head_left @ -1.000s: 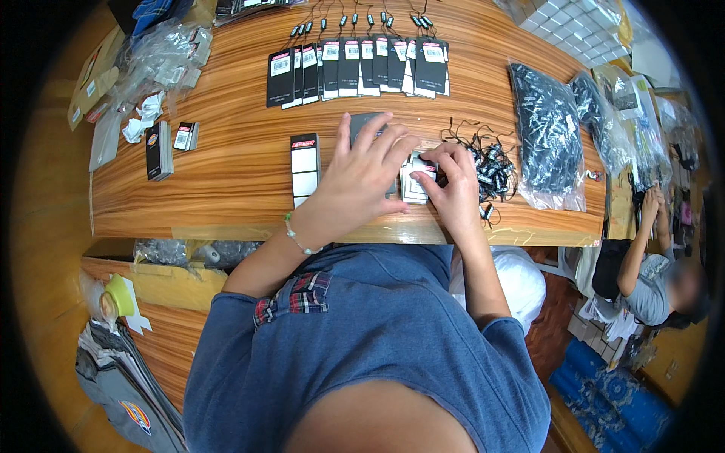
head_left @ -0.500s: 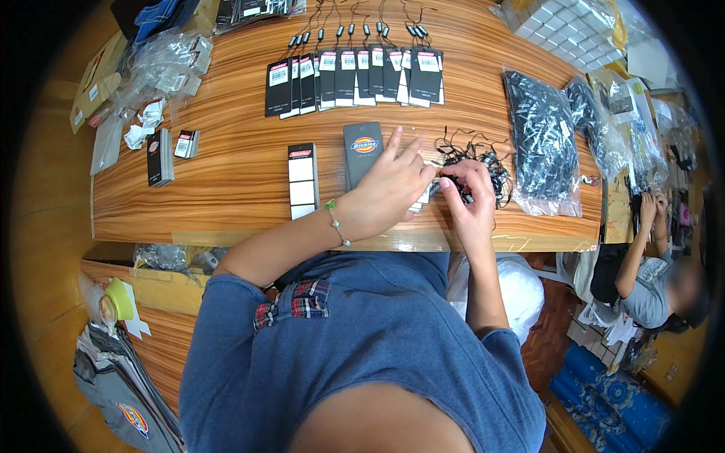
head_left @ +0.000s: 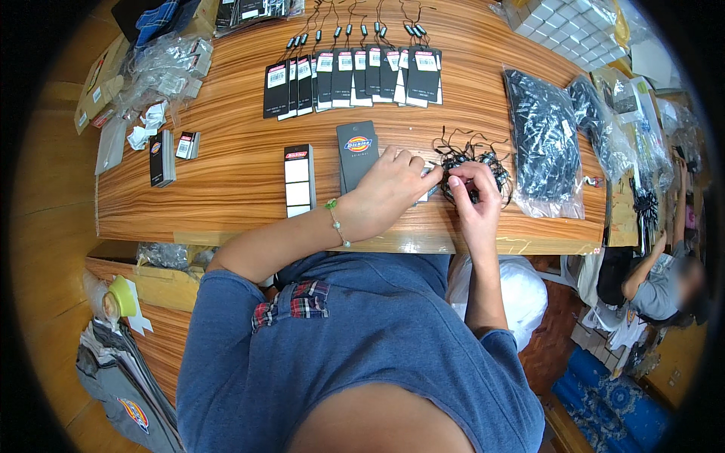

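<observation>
My left hand is closed near the front edge of the table, fingers curled over small hang tags that mostly lie hidden beneath it. Right beside it, my right hand pinches a thin black hang-tag string at the tangled pile of black strings; its fingertips almost meet those of the left. A stack of dark grey hang tags with an oval logo lies just behind the left hand. Further left stands a stack of black-and-white tags.
A row of strung black tags spans the back of the wooden table. Bagged black strings lie at right, white boxes behind. Small tag stacks and plastic bags sit left. A co-worker works far right.
My left hand's fingers, stretched out before, have curled in toward the right fingertips. The right hand has shifted slightly right. The co-worker's arm has reached farther out.
</observation>
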The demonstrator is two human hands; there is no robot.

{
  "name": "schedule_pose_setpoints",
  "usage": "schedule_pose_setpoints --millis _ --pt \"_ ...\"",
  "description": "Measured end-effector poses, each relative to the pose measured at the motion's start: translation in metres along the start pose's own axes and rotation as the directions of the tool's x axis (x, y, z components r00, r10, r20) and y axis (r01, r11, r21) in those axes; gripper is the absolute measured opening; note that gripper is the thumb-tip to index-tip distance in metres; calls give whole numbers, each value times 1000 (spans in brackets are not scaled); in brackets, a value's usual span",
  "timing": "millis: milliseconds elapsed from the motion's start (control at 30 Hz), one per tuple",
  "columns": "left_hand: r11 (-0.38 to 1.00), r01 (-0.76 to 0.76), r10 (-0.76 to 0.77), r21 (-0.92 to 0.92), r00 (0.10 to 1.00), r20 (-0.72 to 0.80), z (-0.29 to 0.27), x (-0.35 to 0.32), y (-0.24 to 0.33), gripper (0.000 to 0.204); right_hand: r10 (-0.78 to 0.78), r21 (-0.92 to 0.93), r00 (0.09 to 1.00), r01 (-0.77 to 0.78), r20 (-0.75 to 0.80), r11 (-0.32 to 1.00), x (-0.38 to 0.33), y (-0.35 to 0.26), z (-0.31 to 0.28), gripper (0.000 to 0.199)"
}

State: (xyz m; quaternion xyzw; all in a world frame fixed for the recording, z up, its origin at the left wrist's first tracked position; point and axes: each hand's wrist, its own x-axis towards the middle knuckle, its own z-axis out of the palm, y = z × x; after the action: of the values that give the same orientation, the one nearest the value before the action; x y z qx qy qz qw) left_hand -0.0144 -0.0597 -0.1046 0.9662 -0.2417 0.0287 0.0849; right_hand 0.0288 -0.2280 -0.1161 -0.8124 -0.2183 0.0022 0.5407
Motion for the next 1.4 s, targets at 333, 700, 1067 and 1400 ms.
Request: schedule_pose_setpoints --millis 333,700,1067,1400 --pt "998 19 -19 -52 1000 4 3 0 4 34 -7 -11 1000 6 -30 1000 0 4 -10 6" --pt "971 56 -25 -231 991 134 6 5 -3 41 169 -24 969 -168 181 986 -6 -2 -2 11" --pt "935 102 9 -340 951 308 4 13 -5 37 195 -41 966 -191 173 981 -6 2 -5 12" --pt "903 -32 31 -428 999 -9 -14 18 -6 54 236 631 930 -366 283 684 -11 6 15 32"
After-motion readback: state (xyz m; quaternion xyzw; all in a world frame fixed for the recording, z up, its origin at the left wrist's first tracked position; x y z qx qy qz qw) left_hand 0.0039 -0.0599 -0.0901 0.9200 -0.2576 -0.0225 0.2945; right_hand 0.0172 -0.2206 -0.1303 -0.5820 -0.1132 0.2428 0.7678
